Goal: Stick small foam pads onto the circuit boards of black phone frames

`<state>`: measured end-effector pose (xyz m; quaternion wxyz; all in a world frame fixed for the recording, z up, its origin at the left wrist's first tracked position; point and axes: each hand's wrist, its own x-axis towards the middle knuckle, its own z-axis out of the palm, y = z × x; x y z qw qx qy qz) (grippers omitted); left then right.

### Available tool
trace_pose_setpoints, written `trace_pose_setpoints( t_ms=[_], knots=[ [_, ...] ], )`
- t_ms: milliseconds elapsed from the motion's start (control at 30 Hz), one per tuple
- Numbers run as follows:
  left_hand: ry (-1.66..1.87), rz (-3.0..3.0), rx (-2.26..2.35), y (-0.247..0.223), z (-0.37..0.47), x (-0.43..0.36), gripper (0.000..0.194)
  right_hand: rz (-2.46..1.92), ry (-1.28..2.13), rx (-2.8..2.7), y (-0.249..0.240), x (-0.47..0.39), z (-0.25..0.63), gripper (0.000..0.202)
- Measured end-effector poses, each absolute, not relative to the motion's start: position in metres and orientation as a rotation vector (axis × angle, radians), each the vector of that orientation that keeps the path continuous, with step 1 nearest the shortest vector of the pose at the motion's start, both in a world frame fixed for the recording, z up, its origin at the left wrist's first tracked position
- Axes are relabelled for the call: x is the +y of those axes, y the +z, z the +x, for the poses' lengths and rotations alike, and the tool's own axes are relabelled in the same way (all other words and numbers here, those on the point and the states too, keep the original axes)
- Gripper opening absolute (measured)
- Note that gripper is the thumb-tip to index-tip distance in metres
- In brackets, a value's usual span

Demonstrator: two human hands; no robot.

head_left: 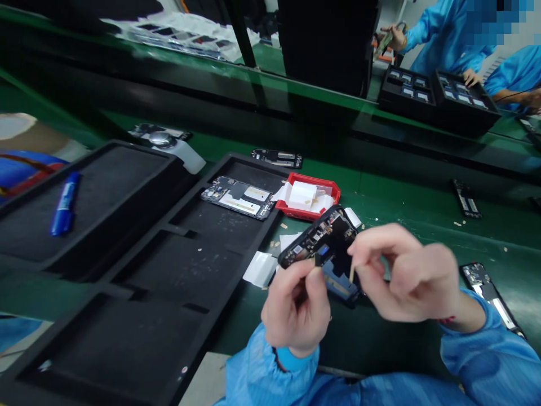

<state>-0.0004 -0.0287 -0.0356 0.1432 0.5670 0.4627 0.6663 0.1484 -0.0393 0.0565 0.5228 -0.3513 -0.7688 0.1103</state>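
Observation:
An opened phone (pixel 333 239) with its circuitry exposed sits at a slant beyond and between my hands; whether it rests on anything is hard to see. My left hand (pixel 298 307) is closed in a pinch on a small black piece (pixel 318 260), in front of the phone's near left part. My right hand (pixel 406 273) pinches a thin tan strip (pixel 352 272) over the phone's right side. Just behind the phone stands a red bin (pixel 333 189) with white paper and small tan bits inside.
At left lies a black foam tray (pixel 169 270) with an opened phone (pixel 240 197) in its far compartment. A blue marker (pixel 64 206) rests on a foam block. More opened phones (pixel 490 296) lie right. Behind the ledge, co-workers in blue handle black trays (pixel 439 104).

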Motion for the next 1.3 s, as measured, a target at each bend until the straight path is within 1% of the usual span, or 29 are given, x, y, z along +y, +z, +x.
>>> trace_pose_setpoints(
  t_ms=[67,133,200,300,367,467,500,533,600,667,733,800,900,1033,1200,1300],
  knots=[
    [2.003,1.626,1.294,-0.030,0.000,-0.023,0.005,-0.889,0.130,-1.681,0.054,-0.014,0.156,0.022],
    [2.034,1.607,1.283,-0.029,-0.003,-0.018,0.007,-1.067,0.037,-1.625,0.043,0.024,0.164,0.014],
    [2.045,1.578,1.291,-0.032,-0.007,-0.013,0.007,-1.351,0.156,-1.854,0.027,0.065,0.171,0.005],
    [2.029,1.553,1.287,-0.034,-0.011,-0.010,0.008,-1.475,0.289,-2.066,0.003,0.108,0.174,0.016],
    [2.017,1.546,1.259,-0.032,-0.010,-0.010,0.016,-1.474,0.309,-2.111,-0.005,0.117,0.174,0.017],
    [2.034,1.502,1.181,-0.023,-0.005,-0.012,0.035,-1.445,0.325,-2.131,-0.004,0.105,0.181,0.017],
    [2.032,1.477,1.164,-0.019,-0.002,-0.013,0.039,-1.425,0.327,-2.127,0.000,0.098,0.185,0.015],
    [2.016,1.453,1.160,-0.016,0.000,-0.013,0.040,-1.405,0.328,-2.117,0.005,0.090,0.190,0.013],
    [1.958,1.418,1.182,-0.011,0.005,-0.014,0.034,-1.376,0.316,-2.069,0.018,0.071,0.198,0.011],
    [1.907,1.404,1.202,-0.008,0.009,-0.015,0.028,-1.332,0.234,-1.975,0.031,0.050,0.200,0.011],
    [1.888,1.408,1.217,-0.006,0.012,-0.016,0.025,-1.265,0.119,-1.831,0.042,0.027,0.195,0.009],
    [1.889,1.412,1.228,-0.005,0.015,-0.017,0.024,-1.201,0.083,-1.712,0.051,0.004,0.184,0.007],
    [1.887,1.417,1.237,-0.002,0.019,-0.019,0.022,-1.201,0.217,-1.646,0.055,-0.022,0.163,0.008],
    [1.914,1.447,1.248,0.000,0.023,-0.022,0.024,-1.196,0.404,-1.591,0.052,-0.033,0.146,0.008],
    [1.914,1.474,1.194,0.001,0.022,-0.025,0.036,-1.174,0.447,-1.545,0.048,-0.032,0.142,0.009],
    [1.890,1.464,1.204,0.003,0.021,-0.027,0.036,-1.178,0.425,-1.545,0.047,-0.032,0.141,0.011]
  ],
)
